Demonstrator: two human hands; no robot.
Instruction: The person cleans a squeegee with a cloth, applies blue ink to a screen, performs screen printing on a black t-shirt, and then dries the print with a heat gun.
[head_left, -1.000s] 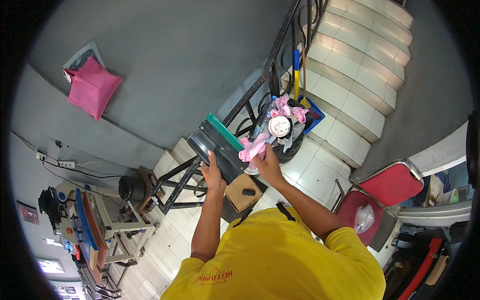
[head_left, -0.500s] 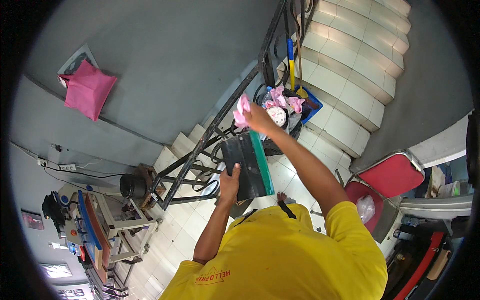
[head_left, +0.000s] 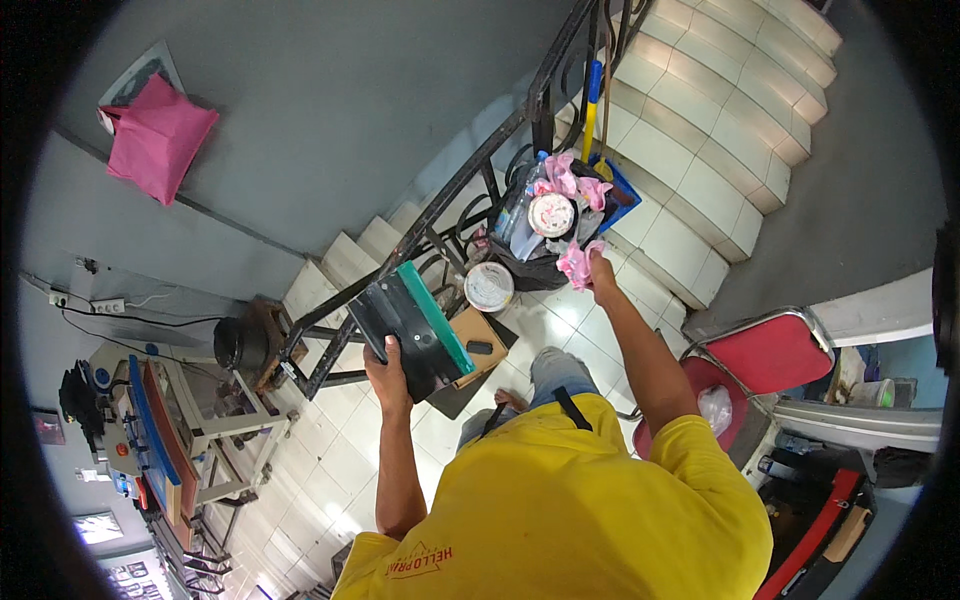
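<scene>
The left hand point(head_left: 388, 372) grips the lower edge of a dark flat frame with a green side point(head_left: 412, 330), holding it tilted above the tiled floor point(head_left: 330, 440), just in front of the black stair railing point(head_left: 470, 180). The right hand point(head_left: 598, 268) is stretched forward and closed around a crumpled pink cloth point(head_left: 577, 262) – right beside a black bag full of rubbish point(head_left: 545, 225). A white round lid point(head_left: 488, 286) lies between frame and cloth.
</scene>
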